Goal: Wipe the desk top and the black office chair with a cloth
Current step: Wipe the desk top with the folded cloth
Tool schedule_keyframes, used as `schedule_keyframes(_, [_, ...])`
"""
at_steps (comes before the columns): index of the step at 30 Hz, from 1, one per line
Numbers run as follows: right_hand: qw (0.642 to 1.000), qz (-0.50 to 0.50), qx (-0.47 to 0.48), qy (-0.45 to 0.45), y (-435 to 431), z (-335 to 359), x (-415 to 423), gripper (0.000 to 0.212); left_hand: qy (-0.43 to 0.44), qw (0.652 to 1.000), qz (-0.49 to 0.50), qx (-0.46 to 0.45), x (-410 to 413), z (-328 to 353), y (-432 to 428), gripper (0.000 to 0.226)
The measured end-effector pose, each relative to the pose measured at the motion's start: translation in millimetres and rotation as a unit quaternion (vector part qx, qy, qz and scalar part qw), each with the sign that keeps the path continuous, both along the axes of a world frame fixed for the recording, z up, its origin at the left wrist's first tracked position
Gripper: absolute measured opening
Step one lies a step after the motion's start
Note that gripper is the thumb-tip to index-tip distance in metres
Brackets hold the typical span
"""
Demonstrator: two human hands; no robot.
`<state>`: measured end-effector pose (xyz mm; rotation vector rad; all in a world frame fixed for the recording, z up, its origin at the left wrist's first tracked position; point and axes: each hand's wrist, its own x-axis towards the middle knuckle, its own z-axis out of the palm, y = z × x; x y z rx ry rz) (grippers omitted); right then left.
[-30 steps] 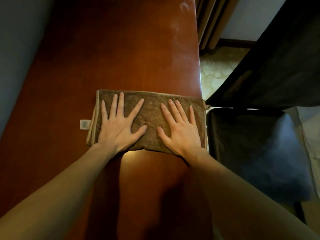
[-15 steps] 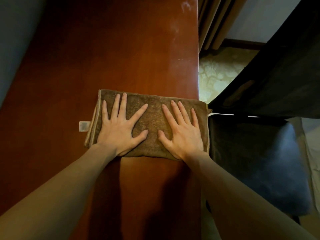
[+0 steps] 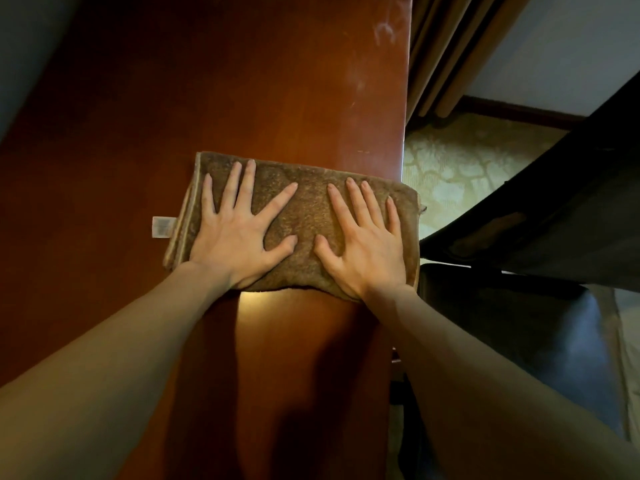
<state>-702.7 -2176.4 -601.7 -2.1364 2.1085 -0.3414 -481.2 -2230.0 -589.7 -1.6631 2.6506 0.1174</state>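
Note:
A folded brown cloth (image 3: 308,209) lies flat across the reddish-brown desk top (image 3: 242,81); its right end hangs just over the desk's right edge. My left hand (image 3: 239,233) presses on the cloth's left half with fingers spread and straight. On the right half, my right hand (image 3: 367,240) presses down the same way. A small white label (image 3: 162,226) sticks out at the cloth's left end. The black office chair (image 3: 540,306) stands right of the desk, its backrest higher in view and its seat lower.
A grey wall (image 3: 24,46) runs along the desk's left side. Beige curtains (image 3: 450,46) hang beyond the desk's right edge, above patterned carpet (image 3: 460,168). Pale dusty smears (image 3: 384,32) mark the far right of the desk top.
Both hands have slid the cloth a little away from me and slightly to the right along the desk; their flat pressing pose is unchanged.

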Motion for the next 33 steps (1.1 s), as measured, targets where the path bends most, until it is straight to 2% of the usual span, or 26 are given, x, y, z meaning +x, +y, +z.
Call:
schedule_keyframes(9, [1.0, 0.002, -0.023, -0.001, -46.9, -3.4, -15.4, 0.075, 0.004, 1.0, 0.018, 0.003, -19.3, 0.8, -42.3, 0.081])
schedule_keyframes(33, [1.0, -0.002, 0.014, 0.009, -148.2, 5.8, -48.4, 0.075, 0.02, 0.999, 0.029, -0.016, -60.4, -5.9, -147.6, 0.08])
